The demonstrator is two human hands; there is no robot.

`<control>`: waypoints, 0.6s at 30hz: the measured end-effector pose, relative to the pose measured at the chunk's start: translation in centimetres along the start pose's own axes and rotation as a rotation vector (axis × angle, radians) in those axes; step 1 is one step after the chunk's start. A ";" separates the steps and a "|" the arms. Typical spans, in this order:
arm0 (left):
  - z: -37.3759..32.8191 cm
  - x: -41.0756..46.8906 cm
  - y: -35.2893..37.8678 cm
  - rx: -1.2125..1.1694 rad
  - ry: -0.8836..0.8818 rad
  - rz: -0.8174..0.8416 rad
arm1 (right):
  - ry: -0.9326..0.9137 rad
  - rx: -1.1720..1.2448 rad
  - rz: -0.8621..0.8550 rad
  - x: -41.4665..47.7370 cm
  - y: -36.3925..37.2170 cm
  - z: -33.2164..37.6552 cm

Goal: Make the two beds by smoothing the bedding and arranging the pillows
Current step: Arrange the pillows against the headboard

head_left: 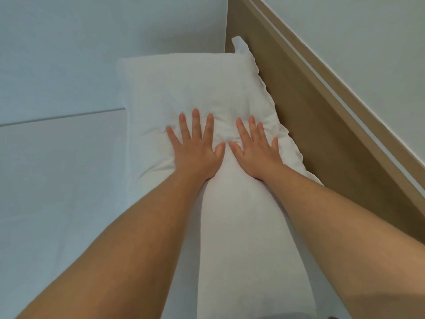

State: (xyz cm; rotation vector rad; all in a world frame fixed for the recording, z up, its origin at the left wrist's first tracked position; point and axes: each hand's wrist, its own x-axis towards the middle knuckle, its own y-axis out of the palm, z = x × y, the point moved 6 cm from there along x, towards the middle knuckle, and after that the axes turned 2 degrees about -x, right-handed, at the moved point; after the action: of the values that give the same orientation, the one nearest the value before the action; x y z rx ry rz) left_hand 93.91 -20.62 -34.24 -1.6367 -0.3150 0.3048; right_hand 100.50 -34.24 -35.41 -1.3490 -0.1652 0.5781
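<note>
Both bare forearms reached forward over the white pillow (195,84), which lay on the bed (57,180) with its long axis running away from the person. The left hand (195,148) and right hand (255,150) rested side by side about midway along it, thumbs almost touching, fingers (196,120) straight and spread, pressing flat and grasping nothing. The creased far half stretched beyond the fingertips, so a smoothing stroke would probably run forward. The right hand was nearer the wooden headboard (299,116).
</note>
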 end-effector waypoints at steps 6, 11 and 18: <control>-0.1 -2.9 -6.3 -0.175 0.011 0.140 | 0.063 0.047 0.011 -5.3 -5.8 0.9; 1.4 -12.0 -11.6 -0.064 0.113 0.091 | 0.124 -0.113 -0.039 -16.9 -9.3 0.6; 4.4 -23.6 -21.1 0.057 0.312 0.069 | 0.296 -0.314 0.018 -39.1 -14.5 2.7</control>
State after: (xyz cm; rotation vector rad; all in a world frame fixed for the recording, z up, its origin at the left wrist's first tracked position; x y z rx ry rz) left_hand 69.92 -23.71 -13.34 -1.6119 -0.0137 0.1057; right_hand 70.40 -52.31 -12.71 -1.7259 -0.0007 0.3699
